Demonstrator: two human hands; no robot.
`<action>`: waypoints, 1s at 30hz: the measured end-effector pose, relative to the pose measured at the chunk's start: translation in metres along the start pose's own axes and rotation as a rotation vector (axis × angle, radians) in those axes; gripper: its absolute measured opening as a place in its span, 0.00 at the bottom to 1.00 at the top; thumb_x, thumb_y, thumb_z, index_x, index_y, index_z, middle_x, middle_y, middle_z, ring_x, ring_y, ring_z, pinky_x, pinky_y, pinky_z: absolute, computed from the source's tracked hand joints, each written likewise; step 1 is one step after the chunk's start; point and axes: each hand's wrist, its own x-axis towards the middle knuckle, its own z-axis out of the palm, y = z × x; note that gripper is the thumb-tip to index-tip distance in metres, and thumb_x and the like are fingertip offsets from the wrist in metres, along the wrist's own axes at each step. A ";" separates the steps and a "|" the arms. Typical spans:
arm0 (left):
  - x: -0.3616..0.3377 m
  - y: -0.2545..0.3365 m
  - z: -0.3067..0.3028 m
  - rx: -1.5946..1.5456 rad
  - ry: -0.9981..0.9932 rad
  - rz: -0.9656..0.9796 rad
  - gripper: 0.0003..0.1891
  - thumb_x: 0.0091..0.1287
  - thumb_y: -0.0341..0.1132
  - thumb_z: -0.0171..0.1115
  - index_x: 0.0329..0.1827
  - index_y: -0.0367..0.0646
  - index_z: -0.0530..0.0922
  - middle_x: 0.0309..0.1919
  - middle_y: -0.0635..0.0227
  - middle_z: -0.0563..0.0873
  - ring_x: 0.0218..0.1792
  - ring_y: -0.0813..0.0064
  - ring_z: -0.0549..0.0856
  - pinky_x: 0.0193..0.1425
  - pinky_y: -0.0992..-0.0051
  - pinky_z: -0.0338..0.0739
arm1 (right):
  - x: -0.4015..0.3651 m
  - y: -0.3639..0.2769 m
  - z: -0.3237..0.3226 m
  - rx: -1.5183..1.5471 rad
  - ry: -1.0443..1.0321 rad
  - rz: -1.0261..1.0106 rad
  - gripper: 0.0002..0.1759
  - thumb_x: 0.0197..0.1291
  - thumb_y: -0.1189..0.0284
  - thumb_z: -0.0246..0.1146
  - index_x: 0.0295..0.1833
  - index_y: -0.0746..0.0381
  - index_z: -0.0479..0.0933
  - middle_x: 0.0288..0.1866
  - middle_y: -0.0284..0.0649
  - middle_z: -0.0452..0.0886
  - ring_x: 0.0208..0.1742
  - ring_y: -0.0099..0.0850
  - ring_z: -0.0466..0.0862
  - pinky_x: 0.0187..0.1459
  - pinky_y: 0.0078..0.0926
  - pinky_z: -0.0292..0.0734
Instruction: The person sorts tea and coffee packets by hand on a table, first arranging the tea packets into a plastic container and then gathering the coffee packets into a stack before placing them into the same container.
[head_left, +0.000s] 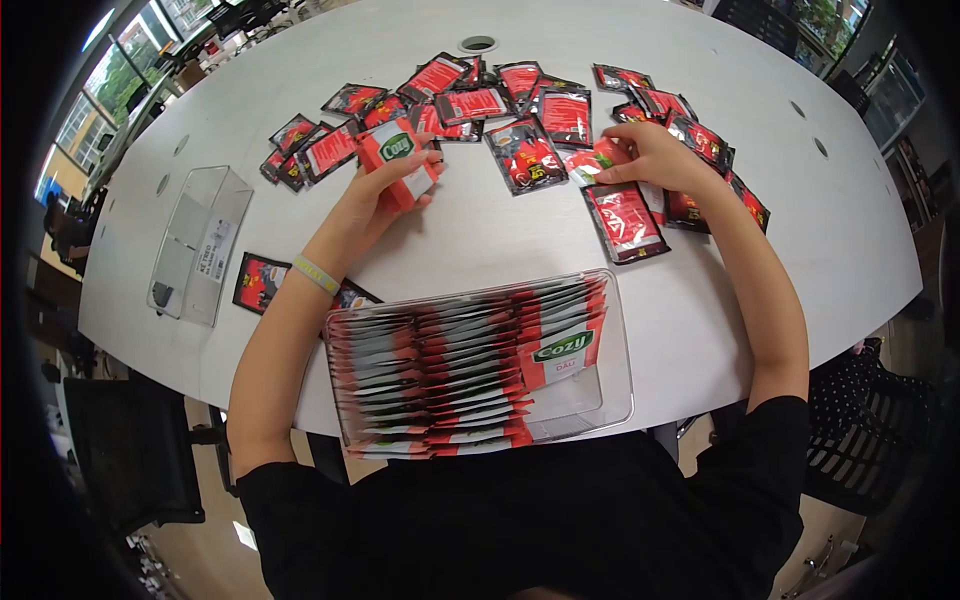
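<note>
My left hand (378, 198) is closed around a small stack of red Cozy tea sachets (396, 147), label side up, above the table. Further right, my right hand (655, 158) has its fingers closed on a red, white and green sachet (588, 163) among the loose packets. Just below that hand lies a black-edged red sachet (626, 222). Close to my body, a see-through plastic box (618, 400) holds tightly packed rows of sachets standing on edge. The front one in its right row is a Cozy sachet (563, 345).
Many black and red sachets (525, 155) are spread across the table's middle. A second see-through box (182, 262) with a label stands at the left. More black sachets (262, 282) lie under my left forearm. Office chairs (130, 450) surround the white table (480, 235).
</note>
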 end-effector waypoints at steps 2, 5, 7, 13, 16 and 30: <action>-0.001 0.000 -0.001 -0.004 0.001 -0.015 0.30 0.56 0.42 0.63 0.60 0.42 0.63 0.47 0.69 0.77 0.49 0.80 0.76 0.45 0.77 0.71 | -0.006 0.001 0.003 0.053 0.025 -0.026 0.33 0.41 0.67 0.72 0.53 0.70 0.71 0.39 0.42 0.78 0.41 0.28 0.77 0.42 0.22 0.71; 0.003 -0.009 -0.008 0.014 -0.057 0.027 0.25 0.61 0.40 0.58 0.60 0.43 0.65 0.54 0.67 0.75 0.55 0.76 0.75 0.46 0.80 0.72 | -0.001 -0.001 0.010 0.400 0.249 -0.108 0.21 0.44 0.71 0.68 0.44 0.70 0.75 0.31 0.38 0.77 0.30 0.26 0.77 0.35 0.22 0.71; 0.004 -0.009 -0.006 0.028 -0.062 0.032 0.25 0.62 0.41 0.57 0.60 0.42 0.65 0.54 0.67 0.75 0.56 0.75 0.74 0.47 0.80 0.72 | 0.008 -0.007 0.020 0.416 0.372 -0.240 0.13 0.47 0.78 0.64 0.42 0.67 0.78 0.29 0.38 0.76 0.27 0.22 0.74 0.29 0.20 0.68; 0.019 -0.019 0.011 -0.109 -0.134 0.001 0.22 0.61 0.45 0.61 0.53 0.44 0.69 0.46 0.73 0.76 0.49 0.80 0.74 0.49 0.73 0.73 | 0.012 -0.082 0.047 0.071 0.660 -0.791 0.21 0.46 0.83 0.60 0.49 0.58 0.78 0.44 0.42 0.80 0.35 0.35 0.80 0.36 0.25 0.75; 0.016 -0.024 0.015 -0.132 -0.223 0.040 0.19 0.65 0.45 0.55 0.56 0.50 0.67 0.49 0.73 0.75 0.51 0.78 0.73 0.50 0.72 0.70 | 0.023 -0.099 0.060 0.091 0.592 -0.929 0.26 0.44 0.83 0.60 0.54 0.57 0.74 0.49 0.43 0.78 0.44 0.40 0.79 0.44 0.31 0.75; 0.018 -0.026 0.012 -0.273 -0.319 -0.017 0.24 0.61 0.50 0.59 0.53 0.43 0.71 0.46 0.69 0.77 0.47 0.78 0.77 0.50 0.72 0.73 | 0.015 -0.096 0.076 0.010 0.434 -1.069 0.23 0.47 0.71 0.66 0.51 0.63 0.74 0.56 0.46 0.73 0.58 0.42 0.73 0.56 0.38 0.70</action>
